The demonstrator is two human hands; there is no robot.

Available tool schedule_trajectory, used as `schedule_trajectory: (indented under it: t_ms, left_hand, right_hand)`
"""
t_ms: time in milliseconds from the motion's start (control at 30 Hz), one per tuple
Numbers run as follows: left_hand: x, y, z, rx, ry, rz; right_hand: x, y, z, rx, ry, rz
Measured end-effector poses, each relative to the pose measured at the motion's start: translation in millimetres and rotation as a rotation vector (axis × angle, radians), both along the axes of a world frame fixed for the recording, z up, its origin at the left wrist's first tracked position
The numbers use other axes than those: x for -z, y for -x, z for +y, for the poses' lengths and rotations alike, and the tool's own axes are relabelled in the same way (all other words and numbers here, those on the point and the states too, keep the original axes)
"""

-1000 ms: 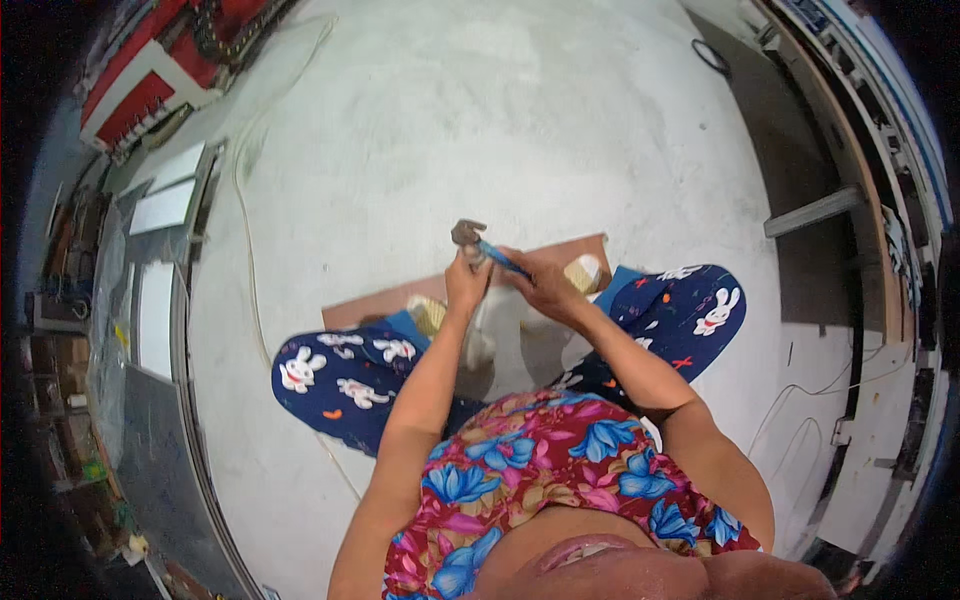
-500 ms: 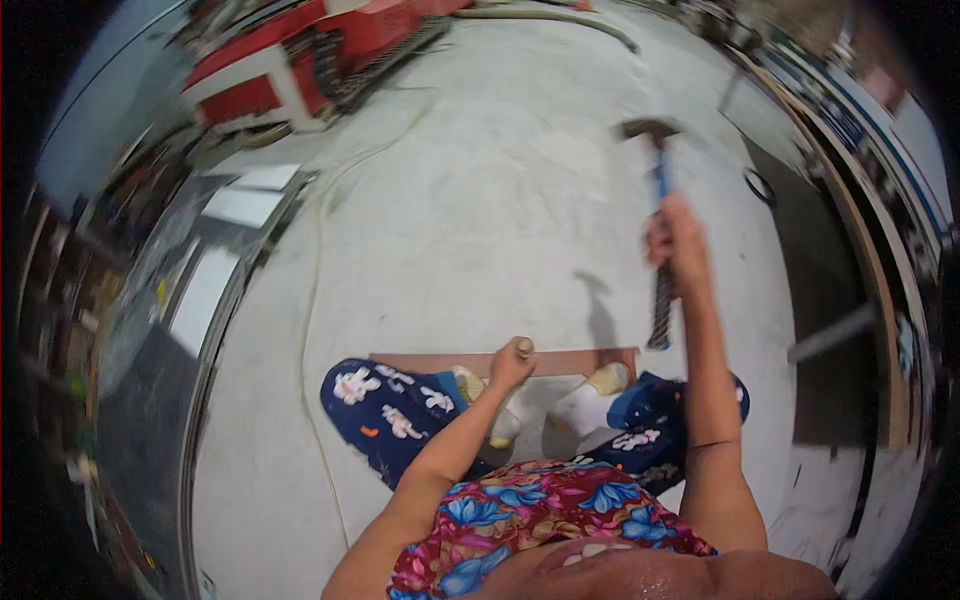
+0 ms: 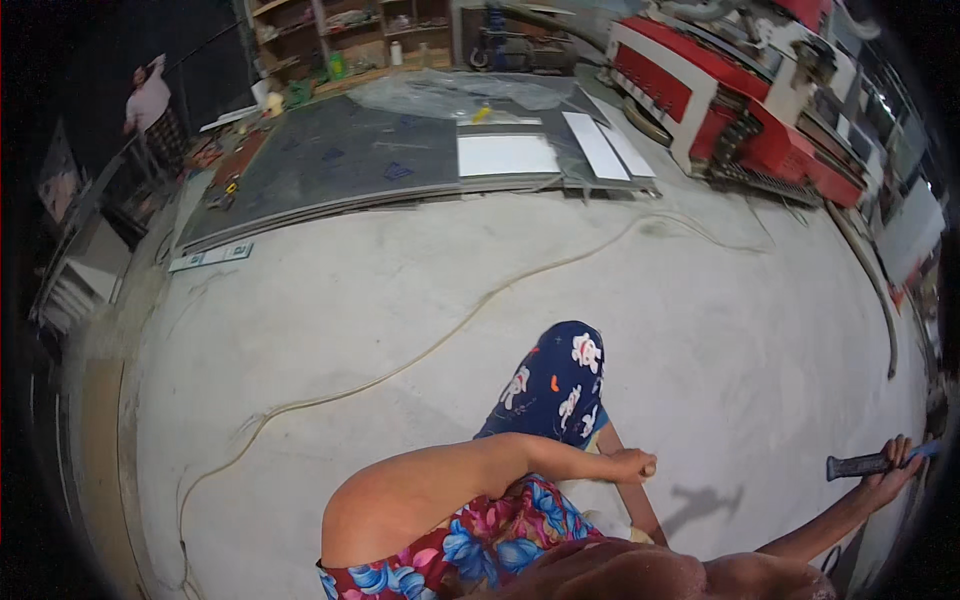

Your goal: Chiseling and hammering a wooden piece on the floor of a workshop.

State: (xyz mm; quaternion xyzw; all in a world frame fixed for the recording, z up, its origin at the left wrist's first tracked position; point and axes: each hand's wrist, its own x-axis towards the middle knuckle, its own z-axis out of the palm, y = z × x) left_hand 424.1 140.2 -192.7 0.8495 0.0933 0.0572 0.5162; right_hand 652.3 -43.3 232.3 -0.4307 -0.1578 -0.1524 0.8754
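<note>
My left hand (image 3: 630, 465) is closed around a slim tool, with only the pale, rounded end of its handle (image 3: 650, 466) showing; its lower part is hidden. Beneath this fist runs a narrow brown board (image 3: 640, 510) on the floor, close to my feet. Out to the right, my right hand (image 3: 884, 476) grips a hammer by its black, textured grip (image 3: 855, 467). The blue part of the hammer's shaft reaches the view's right rim, and its head is not visible. A hammer-shaped shadow falls on the floor between my hands.
A pale hose (image 3: 480, 305) snakes across the concrete floor. Stacked dark sheets (image 3: 350, 160) lie at the back left, with white panels (image 3: 507, 156) on them. A red and white machine (image 3: 690, 100) stands at the back right. Another person (image 3: 152, 105) is at the far left.
My view has swung to the left, bringing the sheet stack and shelves into sight. The hammer now lies across the right rim instead of pointing upright. Both hands keep their holds.
</note>
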Motion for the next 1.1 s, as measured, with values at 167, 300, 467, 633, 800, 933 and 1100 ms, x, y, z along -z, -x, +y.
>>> schedule_trajectory:
  t_ms: [167,300,467,633,800,933,1100]
  left_hand:
    - [-8.3,-2.3,-2.2,0.104,-0.07,-0.005]
    - [-13.4,-4.3,2.6,0.097,-0.093,0.036]
    - [5.2,0.9,-3.9,0.107,-0.105,-0.021]
    - [8.5,-8.3,-6.9,0.226,-0.135,-0.141]
    - [8.5,-2.0,4.9,0.204,-0.071,-0.066]
    - [-7.6,1.5,9.9,0.186,-0.081,0.021]
    - [-8.8,-4.4,0.8,0.204,-0.091,-0.063]
  right_hand:
    - [38.8,47.4,65.9,-0.292,0.095,-0.095]
    - [85.3,72.5,111.9,-0.44,0.274,0.102]
    - [105.5,107.0,149.7,-0.566,0.417,0.146]
    - [77.0,122.7,140.5,-0.47,0.464,0.073]
    - [53.2,125.3,152.8,-0.491,0.428,0.118]
    - [4.6,143.9,144.0,-0.431,0.503,-0.097]
    - [-45.3,136.9,112.6,-0.327,0.468,-0.26]
